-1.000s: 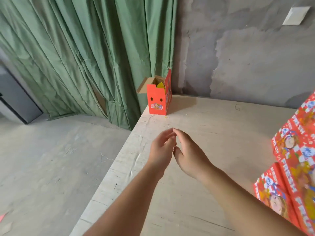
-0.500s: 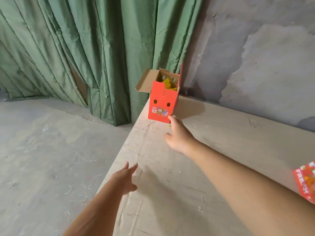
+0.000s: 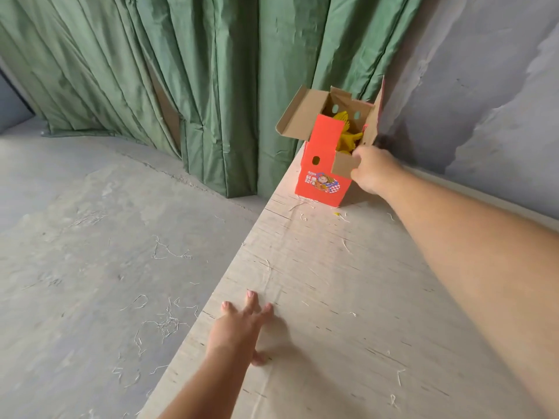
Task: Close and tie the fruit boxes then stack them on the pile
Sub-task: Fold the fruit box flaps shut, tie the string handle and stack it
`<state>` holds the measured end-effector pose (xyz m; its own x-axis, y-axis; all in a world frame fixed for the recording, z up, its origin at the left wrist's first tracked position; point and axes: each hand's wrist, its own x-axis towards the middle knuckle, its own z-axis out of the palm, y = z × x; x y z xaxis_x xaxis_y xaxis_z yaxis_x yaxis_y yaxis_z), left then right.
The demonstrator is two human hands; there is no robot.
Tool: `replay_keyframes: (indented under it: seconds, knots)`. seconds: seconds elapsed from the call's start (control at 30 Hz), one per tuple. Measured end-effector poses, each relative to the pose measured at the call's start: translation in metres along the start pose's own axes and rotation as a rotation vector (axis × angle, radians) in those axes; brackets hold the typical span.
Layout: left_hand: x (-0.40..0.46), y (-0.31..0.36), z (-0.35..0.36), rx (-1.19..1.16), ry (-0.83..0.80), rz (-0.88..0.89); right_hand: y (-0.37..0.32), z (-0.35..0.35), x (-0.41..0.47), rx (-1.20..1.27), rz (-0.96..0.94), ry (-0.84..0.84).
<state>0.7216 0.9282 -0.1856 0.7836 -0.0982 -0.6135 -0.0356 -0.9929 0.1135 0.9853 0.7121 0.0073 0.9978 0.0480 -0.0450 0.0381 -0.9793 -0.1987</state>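
1. The small red printed cardboard fruit box [image 3: 323, 176] stands upright at the far corner of the pale wooden tabletop [image 3: 348, 297], close to the grey plaster wall [image 3: 484, 86] and just in front of the green pleated curtain [image 3: 211, 86]; its flaps stand open and yellow netted packing [image 3: 348, 137] shows inside
2. The right hand [image 3: 373, 169] is at the box's near right corner, arm stretched far forward, its fingers curled onto the brown near flap [image 3: 343, 166] and pinching its edge
3. The left hand [image 3: 242, 328] is well apart from the box, lying flat with fingers spread and straight on the table's near left edge, holding nothing; it looks to be bracing the reach
4. The box lies straight ahead of the right fingers and far beyond the left, so the right hand is plainly the nearer; its tall axis is vertical
5. My judgement: the box must be dragged towards the person along the table before both hands can fold the flaps; pulling by a flap alone risks tipping it
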Motion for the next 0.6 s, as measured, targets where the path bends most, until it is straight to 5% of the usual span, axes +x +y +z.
replay_keyframes:
  seconds: [0.3,0.6]
  knots:
    - [0.002,-0.001,0.006,-0.053,0.009,0.007,-0.009,0.014,-0.009,-0.343,-0.023,0.138]
    - [0.006,0.002,-0.002,-0.007,-0.056,-0.008,0.009,0.005,-0.055,-0.388,-0.071,0.15]
